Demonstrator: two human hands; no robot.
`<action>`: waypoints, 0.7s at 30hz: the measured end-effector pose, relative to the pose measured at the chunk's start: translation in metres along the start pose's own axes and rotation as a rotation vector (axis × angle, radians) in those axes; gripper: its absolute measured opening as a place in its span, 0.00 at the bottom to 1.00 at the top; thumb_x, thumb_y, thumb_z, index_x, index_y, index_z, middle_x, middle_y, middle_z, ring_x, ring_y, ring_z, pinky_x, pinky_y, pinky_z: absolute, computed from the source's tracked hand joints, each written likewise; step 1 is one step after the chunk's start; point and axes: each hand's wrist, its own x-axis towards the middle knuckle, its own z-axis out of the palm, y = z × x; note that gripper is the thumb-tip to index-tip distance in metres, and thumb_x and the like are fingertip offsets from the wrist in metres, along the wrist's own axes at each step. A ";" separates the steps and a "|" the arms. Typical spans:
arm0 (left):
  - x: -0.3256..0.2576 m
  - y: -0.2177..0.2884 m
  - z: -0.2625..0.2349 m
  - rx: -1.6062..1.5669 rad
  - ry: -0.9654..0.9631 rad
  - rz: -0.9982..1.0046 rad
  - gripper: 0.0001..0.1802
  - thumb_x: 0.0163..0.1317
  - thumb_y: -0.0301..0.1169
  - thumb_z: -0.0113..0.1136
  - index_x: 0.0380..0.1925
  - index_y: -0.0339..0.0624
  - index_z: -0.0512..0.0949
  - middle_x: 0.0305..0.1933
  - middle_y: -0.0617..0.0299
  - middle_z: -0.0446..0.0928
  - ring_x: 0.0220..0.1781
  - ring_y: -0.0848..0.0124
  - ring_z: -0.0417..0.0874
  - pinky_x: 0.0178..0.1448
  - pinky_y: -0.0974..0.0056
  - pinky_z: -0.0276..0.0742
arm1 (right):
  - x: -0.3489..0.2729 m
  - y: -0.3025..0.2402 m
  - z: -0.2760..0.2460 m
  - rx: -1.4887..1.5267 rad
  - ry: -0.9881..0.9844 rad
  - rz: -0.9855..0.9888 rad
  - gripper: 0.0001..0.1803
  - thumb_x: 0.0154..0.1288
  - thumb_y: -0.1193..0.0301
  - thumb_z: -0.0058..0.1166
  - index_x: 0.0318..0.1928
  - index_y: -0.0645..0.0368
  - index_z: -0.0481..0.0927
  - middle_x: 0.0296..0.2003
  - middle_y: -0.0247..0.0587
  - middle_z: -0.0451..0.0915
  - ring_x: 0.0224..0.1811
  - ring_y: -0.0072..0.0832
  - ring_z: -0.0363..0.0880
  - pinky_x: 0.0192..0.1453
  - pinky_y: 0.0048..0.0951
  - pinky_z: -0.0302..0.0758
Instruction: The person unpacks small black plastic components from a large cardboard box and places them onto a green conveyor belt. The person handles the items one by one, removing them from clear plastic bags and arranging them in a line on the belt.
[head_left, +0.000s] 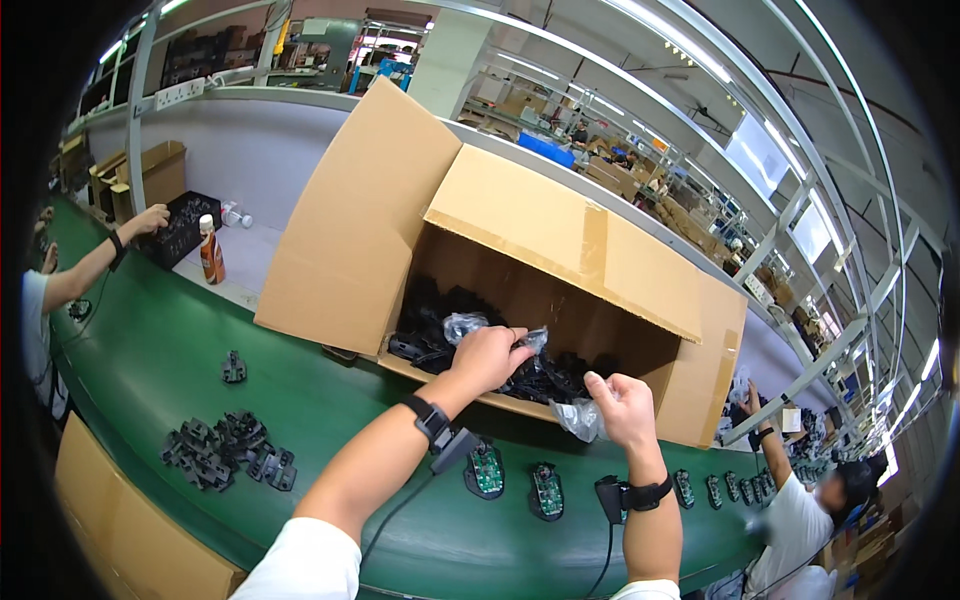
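Note:
A big open cardboard box (pixel 505 195) leans in front of me with its flaps spread. Black plastic parts (pixel 440 305) and crumpled clear plastic bags fill its bottom. My left hand (pixel 488 358) reaches in over the parts, its fingers closed on a clear plastic bag (pixel 537 340). At the box's front edge my right hand (pixel 624 408) pinches another piece of clear plastic bag (pixel 578 419), which hangs over the edge. Below the box, on the green belt, lie two mouse-shaped black shells with green circuit boards, a left one (pixel 485 470) and a right one (pixel 547 492).
On the green belt (pixel 330 420), a heap of black plastic parts (pixel 228 450) lies at left, with a single part (pixel 233 367) behind it. Several board-filled shells (pixel 714 490) line up at right. A co-worker's hand (pixel 150 219) touches a black crate (pixel 185 235); an orange bottle (pixel 211 250) stands nearby.

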 end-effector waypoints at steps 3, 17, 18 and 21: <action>-0.013 0.010 -0.001 -0.416 0.050 -0.130 0.21 0.64 0.44 0.62 0.47 0.40 0.84 0.34 0.51 0.85 0.28 0.64 0.86 0.34 0.63 0.80 | 0.006 -0.020 0.014 0.054 -0.028 -0.044 0.28 0.54 0.50 0.69 0.38 0.65 0.81 0.29 0.50 0.83 0.31 0.33 0.82 0.40 0.30 0.78; -0.043 0.026 -0.011 -1.166 0.062 -0.095 0.17 0.68 0.31 0.60 0.53 0.32 0.76 0.48 0.60 0.81 0.47 0.77 0.81 0.43 0.69 0.81 | 0.002 -0.031 0.078 0.485 0.075 -0.169 0.20 0.58 0.68 0.68 0.48 0.67 0.80 0.35 0.41 0.85 0.37 0.19 0.80 0.43 0.24 0.77; -0.043 0.033 -0.010 -1.048 0.133 -0.024 0.16 0.68 0.31 0.60 0.51 0.32 0.78 0.46 0.59 0.82 0.43 0.76 0.82 0.41 0.70 0.81 | 0.001 -0.029 0.080 0.446 0.097 -0.185 0.20 0.60 0.69 0.65 0.50 0.68 0.79 0.36 0.41 0.85 0.37 0.19 0.80 0.43 0.24 0.77; -0.038 0.020 -0.014 -0.917 0.131 -0.366 0.13 0.67 0.33 0.61 0.44 0.32 0.81 0.37 0.58 0.84 0.30 0.76 0.82 0.34 0.71 0.78 | 0.003 -0.015 0.090 0.540 0.193 -0.150 0.19 0.63 0.70 0.58 0.51 0.69 0.78 0.33 0.39 0.83 0.33 0.19 0.78 0.40 0.24 0.76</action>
